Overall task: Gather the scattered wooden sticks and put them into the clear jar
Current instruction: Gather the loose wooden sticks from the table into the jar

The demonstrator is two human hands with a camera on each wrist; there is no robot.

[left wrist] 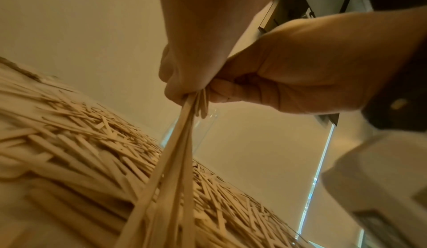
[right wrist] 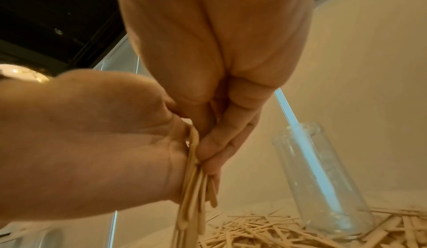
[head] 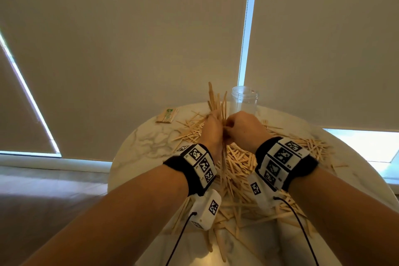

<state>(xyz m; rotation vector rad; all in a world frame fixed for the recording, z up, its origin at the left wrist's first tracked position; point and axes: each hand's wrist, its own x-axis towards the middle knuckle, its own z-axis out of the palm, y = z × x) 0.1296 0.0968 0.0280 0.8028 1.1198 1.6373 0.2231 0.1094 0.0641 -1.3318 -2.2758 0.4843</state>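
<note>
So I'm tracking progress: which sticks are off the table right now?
Only the bundle of sticks gripped between the left hand and right hand; it stands upright near the jar, while the rest lie scattered flat.

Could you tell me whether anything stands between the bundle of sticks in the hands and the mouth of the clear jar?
Nothing visible does. The bundle of sticks is held just left of the clear jar, whose mouth is open and uncovered.

jar base hidden behind right hand
</note>
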